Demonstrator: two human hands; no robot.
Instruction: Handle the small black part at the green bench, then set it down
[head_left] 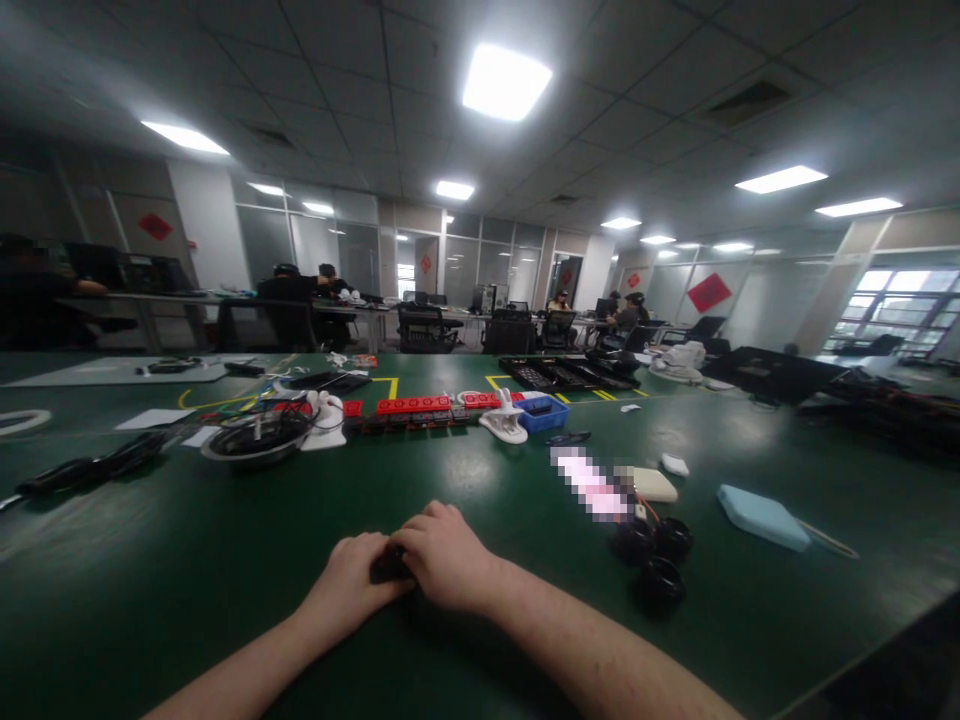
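Note:
Both hands meet low over the green table [315, 520], close in front of me. A small dark object [388, 566] shows between them; most of it is covered, so its kind cannot be made out. My left hand [351, 578] is closed around its left side. From the right and above, my right hand [448, 556] grips the same object, fingers curled over it. To the right of the hands lie several round black parts [660, 582] joined by orange wires.
A light blue case [763, 516] with a strap and a cream box [652, 484] lie right. Farther back are a steel bowl of black cable [259, 440], red blocks in a row [412, 405], a blue bin [544, 412] and a black tray [566, 374]. People sit at desks beyond.

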